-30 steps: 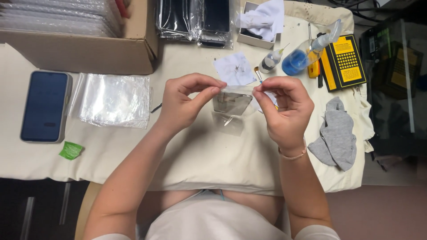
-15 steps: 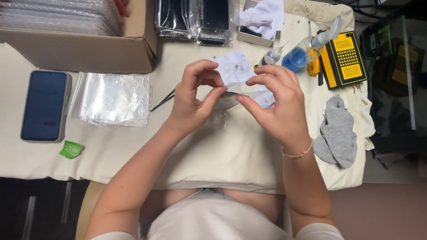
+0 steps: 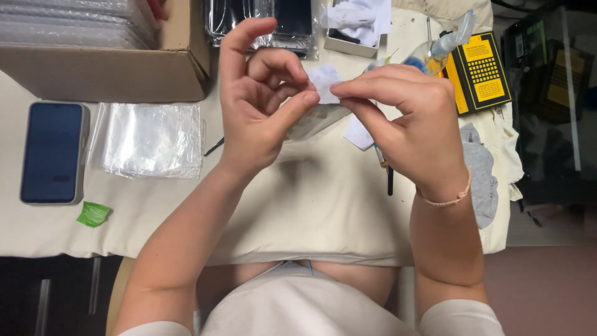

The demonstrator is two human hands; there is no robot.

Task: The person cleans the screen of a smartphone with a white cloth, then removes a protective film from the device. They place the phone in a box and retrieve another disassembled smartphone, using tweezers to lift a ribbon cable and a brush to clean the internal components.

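Observation:
My left hand (image 3: 261, 106) and my right hand (image 3: 404, 118) are raised close to the camera above the cream cloth on the table (image 3: 311, 205). Between thumb and fingertips of both hands I pinch a small white piece (image 3: 324, 82), a thin sheet or wipe. Under the hands a clear plastic sleeve (image 3: 317, 121) shows, partly hidden; which hand holds it I cannot tell. Another small white piece (image 3: 357, 134) lies on the cloth below my right hand.
A dark blue phone (image 3: 53, 152) lies at the left beside a stack of clear bags (image 3: 149, 140) and a green scrap (image 3: 93, 213). A cardboard box (image 3: 106, 71) stands behind them. A yellow-black tool case (image 3: 482, 71), spray bottle (image 3: 451, 40) and grey cloth (image 3: 482, 174) are on the right.
Both hands have risen toward the camera with the small white piece, from low over the cloth to well above it. My left forefinger has lifted and spread.

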